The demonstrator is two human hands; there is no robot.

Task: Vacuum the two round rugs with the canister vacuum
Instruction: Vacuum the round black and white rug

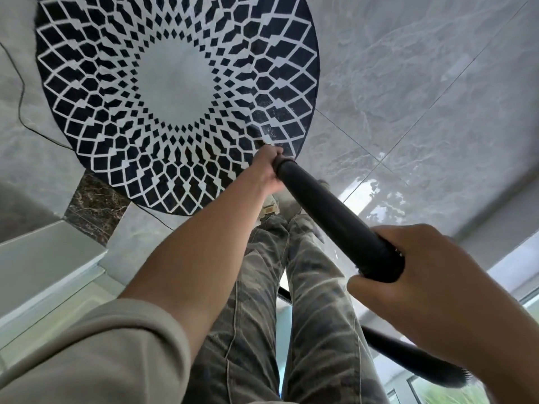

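A round rug with a dark blue and white diamond pattern and a pale centre lies on the grey marble floor ahead of me. I hold the black vacuum wand in both hands. My left hand grips its far end, over the rug's near right edge. My right hand grips the wand's near end, close to the camera. The wand's tip is hidden behind my left hand. The black ribbed hose runs off behind my legs to the lower right. Only one rug is in view, and the canister is out of sight.
A thin black cord trails across the floor left of the rug and passes under its near edge. A white ledge and a dark marble threshold sit at the left. My legs stand below the rug. Glossy tiles stretch to the right.
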